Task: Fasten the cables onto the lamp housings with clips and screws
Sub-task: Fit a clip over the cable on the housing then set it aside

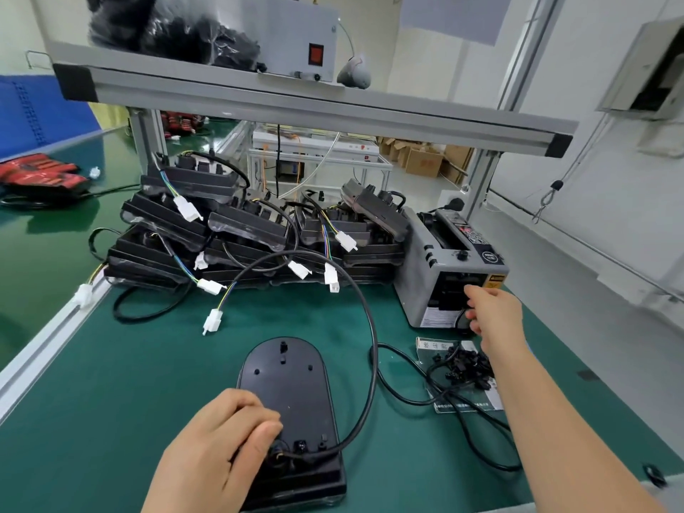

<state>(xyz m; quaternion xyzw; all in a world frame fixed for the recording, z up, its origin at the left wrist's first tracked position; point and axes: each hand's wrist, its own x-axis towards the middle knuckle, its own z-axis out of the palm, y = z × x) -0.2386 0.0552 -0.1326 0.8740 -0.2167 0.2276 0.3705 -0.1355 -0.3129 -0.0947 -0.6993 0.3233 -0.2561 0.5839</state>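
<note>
The left hand (218, 438) holds the lamp housing (292, 386) on the tabletop (148, 364); the right hand (492, 312) is at the front of the tape dispenser (444, 261).

1. A black lamp housing (288, 394) lay back-up on the green mat.
2. Its black cable (371, 320) arched up from the near end in a wide loop, ending in a white connector (213, 322).
3. Small black clips (467, 364) sat heaped to its right.
4. More housings (222, 231) were stacked behind.

The left hand (222, 442) covers the lamp housing (292, 386) at its near left corner, hiding what the fingers grip. The right hand (492, 309) has its fingertips blurred against the tape dispenser (418, 275); any hold is unclear. The clips (466, 364) merge into one dark heap.
</note>
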